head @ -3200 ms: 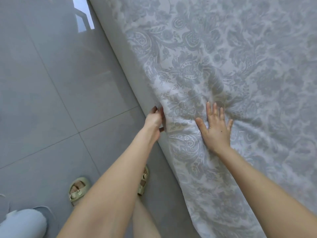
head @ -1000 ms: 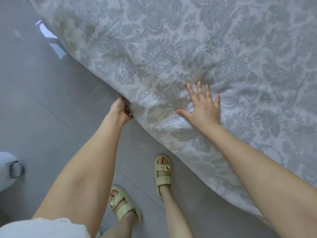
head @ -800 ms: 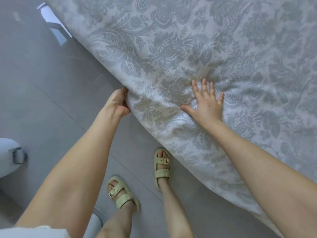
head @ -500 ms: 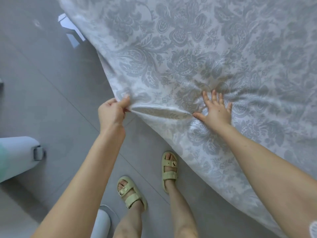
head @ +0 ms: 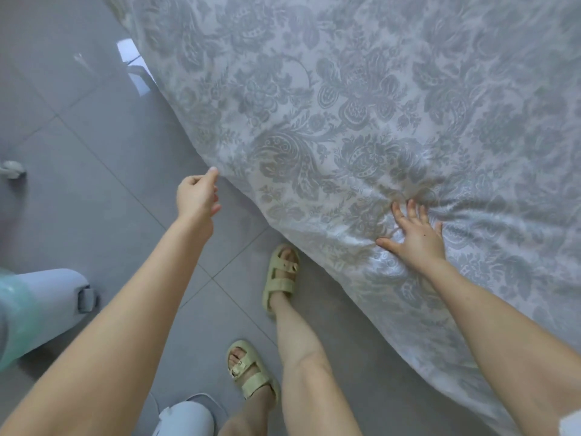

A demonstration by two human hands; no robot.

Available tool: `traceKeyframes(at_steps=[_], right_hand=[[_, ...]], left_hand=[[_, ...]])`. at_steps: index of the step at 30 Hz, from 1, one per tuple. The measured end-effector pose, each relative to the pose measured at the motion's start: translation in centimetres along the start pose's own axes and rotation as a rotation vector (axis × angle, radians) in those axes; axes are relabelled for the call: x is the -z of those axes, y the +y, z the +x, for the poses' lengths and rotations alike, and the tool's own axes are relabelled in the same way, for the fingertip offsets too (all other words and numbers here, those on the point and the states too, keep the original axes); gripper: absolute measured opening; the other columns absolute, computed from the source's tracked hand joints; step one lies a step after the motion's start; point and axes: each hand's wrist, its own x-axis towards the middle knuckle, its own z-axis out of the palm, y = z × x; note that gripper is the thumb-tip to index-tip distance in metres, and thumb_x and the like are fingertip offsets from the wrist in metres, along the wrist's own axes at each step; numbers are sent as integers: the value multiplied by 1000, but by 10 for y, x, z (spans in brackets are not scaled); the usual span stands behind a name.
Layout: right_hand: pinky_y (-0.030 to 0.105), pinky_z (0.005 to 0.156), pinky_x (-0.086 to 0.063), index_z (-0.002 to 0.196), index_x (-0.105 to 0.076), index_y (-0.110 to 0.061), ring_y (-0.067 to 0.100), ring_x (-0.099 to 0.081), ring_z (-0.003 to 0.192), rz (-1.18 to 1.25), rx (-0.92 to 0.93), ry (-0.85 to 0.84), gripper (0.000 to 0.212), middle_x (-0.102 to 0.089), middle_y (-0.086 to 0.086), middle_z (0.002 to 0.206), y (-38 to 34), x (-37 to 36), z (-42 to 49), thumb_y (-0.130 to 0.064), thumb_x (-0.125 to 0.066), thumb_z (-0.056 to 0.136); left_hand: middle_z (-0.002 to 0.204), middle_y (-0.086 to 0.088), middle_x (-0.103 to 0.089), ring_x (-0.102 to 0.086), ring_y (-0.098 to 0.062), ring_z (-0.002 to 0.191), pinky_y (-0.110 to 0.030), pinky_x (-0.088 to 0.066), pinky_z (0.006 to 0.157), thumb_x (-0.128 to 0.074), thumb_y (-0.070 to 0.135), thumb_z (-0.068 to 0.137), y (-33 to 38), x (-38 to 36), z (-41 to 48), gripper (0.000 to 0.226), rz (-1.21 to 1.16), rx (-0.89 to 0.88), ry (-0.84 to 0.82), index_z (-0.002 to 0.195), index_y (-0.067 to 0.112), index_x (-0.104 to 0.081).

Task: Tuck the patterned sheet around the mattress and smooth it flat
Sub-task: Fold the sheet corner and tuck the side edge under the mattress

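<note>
On the sheet (head: 345,105), close to its hanging edge, presses the right hand (head: 415,236) down flat, fingers spread, with creases fanning out from the fingertips. Just off that edge, over the tiled floor (head: 94,136), holds the left hand (head: 198,196) loosely curled, gripping nothing, one fingertip right at the cloth. Lies spread wide and pattern-up, this sheet, its side dropping toward the floor. Beside the edge, stands in two pale green sandals (head: 281,278), one toe near the hanging cloth.
</note>
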Motion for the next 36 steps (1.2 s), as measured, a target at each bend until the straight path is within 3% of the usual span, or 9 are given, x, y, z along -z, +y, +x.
traceKeyframes(at_steps=[4,6,8,11,16,19,23,30,36], right_hand=[[42,97,-44,147,-27,-31,24,-33,137,-201,-20,-123,84,-29,5,153,-12,42,-2,-75,-43,77],[26,56,-50,115,-63,-26,18,-66,82,-300,-5,101,88,-70,2,97,-38,75,4,-87,-19,68],[23,44,-40,86,-72,-18,17,-57,49,-167,105,353,93,-62,-1,57,-84,109,20,-88,-14,68],[37,64,-54,99,-72,-12,28,-68,76,-33,449,577,73,-73,8,87,-162,137,71,-73,-37,78],[60,109,-21,144,-37,-22,35,-30,138,-130,627,386,78,-34,14,150,-278,147,148,-60,-59,80],[62,111,-13,148,-23,-27,36,-17,143,-182,598,414,84,-21,15,155,-297,132,172,-67,-48,79],[63,110,-14,148,-20,-28,37,-19,142,-211,601,425,82,-22,16,154,-293,119,176,-71,-32,79],[61,111,-10,148,-15,-32,35,-14,144,-171,507,289,85,-18,13,156,-306,133,167,-65,-50,78],[51,116,-3,147,1,-39,21,8,146,-249,357,31,84,6,2,159,-320,163,159,-57,-53,85]], left_hand=[[77,-2,-41,-46,-20,81,-37,-49,82,-53,35,93,18,-1,31,36,-17,126,40,65,21,-34],[93,-5,-45,-46,-23,92,-37,-49,86,-50,39,94,27,1,49,35,-31,182,53,68,21,-37],[104,-6,-48,-46,-25,101,-40,-47,95,-46,43,96,36,1,69,24,-57,225,44,85,21,-49],[142,-8,-42,-43,-28,126,-42,-41,104,-39,47,97,45,-3,105,52,-91,281,45,139,16,-39],[138,-7,-45,-56,-24,95,-32,-46,78,-36,41,100,72,-14,169,55,-121,293,45,144,9,-32],[127,-5,-57,-58,-28,113,-43,-48,96,-37,41,100,91,-12,207,48,-297,346,34,132,8,-50],[98,-9,-70,-68,-25,82,-40,-59,65,-51,17,93,109,-3,222,19,-317,452,-139,92,8,-67],[89,-12,-72,-71,-24,76,-38,-56,77,-42,8,92,147,60,172,28,-546,519,-379,89,4,-70],[63,4,-56,-49,-5,54,-13,-41,52,-51,13,94,196,98,109,27,-340,148,-330,69,15,-59]])
